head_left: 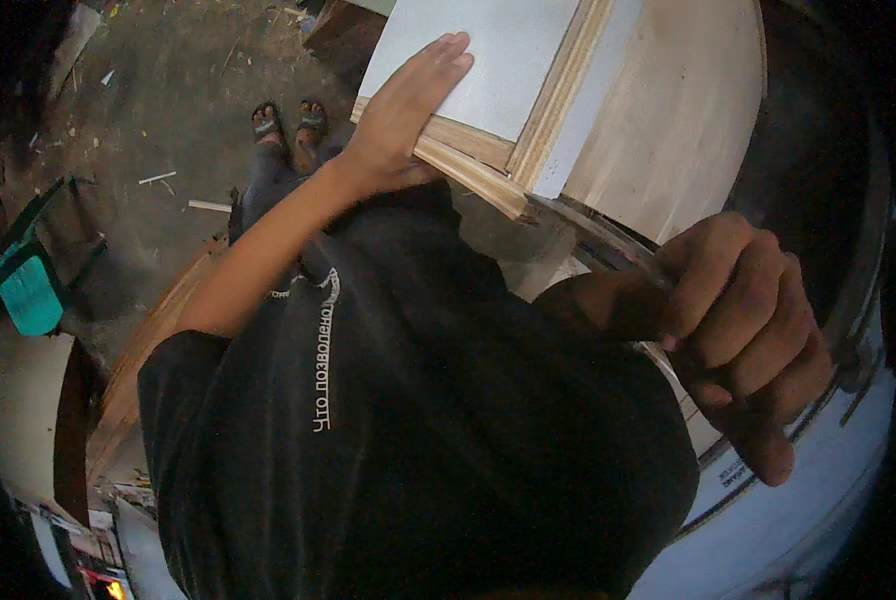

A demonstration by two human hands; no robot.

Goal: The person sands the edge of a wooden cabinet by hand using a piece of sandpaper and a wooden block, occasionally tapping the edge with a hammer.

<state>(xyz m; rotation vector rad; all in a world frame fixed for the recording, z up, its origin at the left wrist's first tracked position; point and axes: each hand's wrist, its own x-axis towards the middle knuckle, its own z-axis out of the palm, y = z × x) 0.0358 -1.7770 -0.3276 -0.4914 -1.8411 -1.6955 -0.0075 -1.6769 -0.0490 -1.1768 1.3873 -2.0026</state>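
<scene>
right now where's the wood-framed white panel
The panel is top centre in the head view, the left hand on it, curved bare wood to its right.

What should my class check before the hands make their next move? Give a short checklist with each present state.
1. Left hand touching the white panel: ok, it lies over the wood-edged side.
2. Right hand free of objects: cannot tell, it is curled with the palm hidden.
3. Feet fully covered: not ok, sandals leave toes bare.
4. Floor free of scraps: not ok, a pale strip lies there.
5. Panel supported underneath: cannot tell.
</scene>
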